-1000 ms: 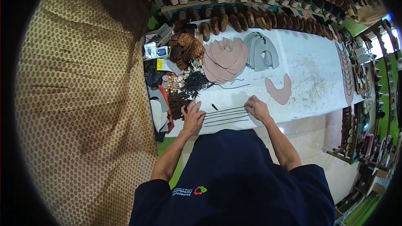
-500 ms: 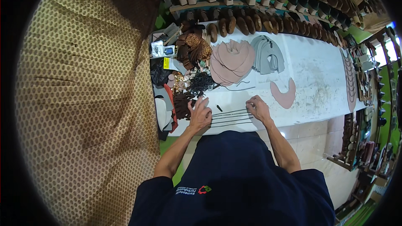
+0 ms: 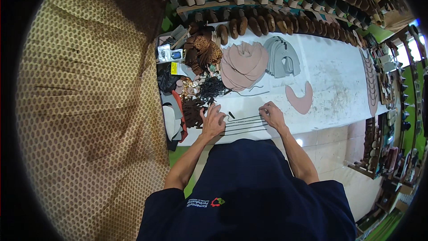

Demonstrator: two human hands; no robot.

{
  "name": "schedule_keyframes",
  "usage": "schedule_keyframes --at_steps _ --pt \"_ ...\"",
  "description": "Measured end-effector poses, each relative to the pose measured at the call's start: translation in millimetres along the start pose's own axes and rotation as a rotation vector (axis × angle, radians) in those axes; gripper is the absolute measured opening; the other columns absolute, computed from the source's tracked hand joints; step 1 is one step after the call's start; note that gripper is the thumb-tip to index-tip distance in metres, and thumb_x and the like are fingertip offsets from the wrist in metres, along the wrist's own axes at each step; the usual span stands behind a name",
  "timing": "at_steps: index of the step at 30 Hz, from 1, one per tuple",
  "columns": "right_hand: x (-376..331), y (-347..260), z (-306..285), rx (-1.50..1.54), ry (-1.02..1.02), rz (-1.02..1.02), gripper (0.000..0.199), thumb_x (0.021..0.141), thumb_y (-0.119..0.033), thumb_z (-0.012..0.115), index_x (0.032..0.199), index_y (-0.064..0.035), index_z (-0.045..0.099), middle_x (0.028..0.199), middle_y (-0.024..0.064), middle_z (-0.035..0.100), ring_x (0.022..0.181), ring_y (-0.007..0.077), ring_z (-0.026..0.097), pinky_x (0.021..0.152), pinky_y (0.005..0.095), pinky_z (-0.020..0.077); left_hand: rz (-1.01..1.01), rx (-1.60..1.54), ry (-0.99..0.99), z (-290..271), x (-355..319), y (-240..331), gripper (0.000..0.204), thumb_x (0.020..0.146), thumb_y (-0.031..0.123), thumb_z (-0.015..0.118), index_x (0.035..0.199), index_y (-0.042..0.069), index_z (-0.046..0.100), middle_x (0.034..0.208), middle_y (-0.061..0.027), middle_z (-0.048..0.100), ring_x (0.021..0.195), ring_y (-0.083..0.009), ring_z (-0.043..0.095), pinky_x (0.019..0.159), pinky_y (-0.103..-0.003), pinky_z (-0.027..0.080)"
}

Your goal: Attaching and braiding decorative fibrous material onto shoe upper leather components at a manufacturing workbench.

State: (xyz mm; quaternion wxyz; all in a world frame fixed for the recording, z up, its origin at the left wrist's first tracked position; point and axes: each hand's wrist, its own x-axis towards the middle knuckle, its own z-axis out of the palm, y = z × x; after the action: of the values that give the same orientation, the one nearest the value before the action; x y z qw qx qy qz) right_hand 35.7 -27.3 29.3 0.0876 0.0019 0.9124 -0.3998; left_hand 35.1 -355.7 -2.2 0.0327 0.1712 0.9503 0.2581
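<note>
Left hand: flat, fingers spread, pressing on the left ends of the thin dark strips. Right hand: fingers curled down onto the right ends of the same strips; a pinch on one strand possible, cannot tell for certain. Strips laid side by side, roughly parallel, along the near edge of the white worktable, between both hands.

Just beyond the left fingertips: a short dark offcut, apart from the strips. Further out: a single pink curved piece to the right; a stack of pink cut shapes and a stack of grey cut shapes behind; a heap of dark cords and trims to the left.

Risks, as judged: strips likely to cross or skew under uneven pressure from either hand; near-edge placement likely to let ends slide off; loose cords from the adjacent heap likely to mix in.

Packages: small blue-and-white rectangular pack at the far left corner; flat yellow packet just below it. Print too small to resolve.
</note>
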Motion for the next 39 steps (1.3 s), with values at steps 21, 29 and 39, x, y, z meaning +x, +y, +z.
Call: schedule_keyframes --at_steps 21,29,39 --pt "-13 9 -7 -0.248 0.111 -0.096 0.024 0.085 -0.028 0.08 0.101 -0.0089 0.08 0.119 0.0103 0.066 0.118 0.0333 0.059 0.103 0.0515 0.0447 -0.13 0.027 0.091 -10 -30 -3 0.017 0.085 0.031 0.083 0.082 0.015 0.081 0.146 -0.0063 0.059 0.152 -0.0329 0.034 0.114 -0.076 0.011" --pt "-17 17 6 -0.355 0.246 -0.138 0.042 0.086 -0.034 0.08 0.12 -0.0101 0.073 0.146 0.0147 0.055 0.14 0.0383 0.045 0.119 0.0624 0.0282 -0.131 0.04 0.094 -6 -27 -7 0.02 0.084 0.035 0.085 0.081 0.016 0.079 0.144 -0.0049 0.058 0.152 -0.0331 0.032 0.113 -0.077 0.011" --pt "-13 26 -1 -0.223 0.16 -0.105 0.041 0.088 -0.031 0.075 0.123 -0.0096 0.073 0.143 0.0175 0.057 0.136 0.038 0.049 0.118 0.062 0.0301 -0.107 0.052 0.084 -14 -29 -10 0.009 0.081 0.017 0.076 0.091 0.018 0.078 0.145 -0.0053 0.057 0.151 -0.0334 0.035 0.114 -0.074 0.013"
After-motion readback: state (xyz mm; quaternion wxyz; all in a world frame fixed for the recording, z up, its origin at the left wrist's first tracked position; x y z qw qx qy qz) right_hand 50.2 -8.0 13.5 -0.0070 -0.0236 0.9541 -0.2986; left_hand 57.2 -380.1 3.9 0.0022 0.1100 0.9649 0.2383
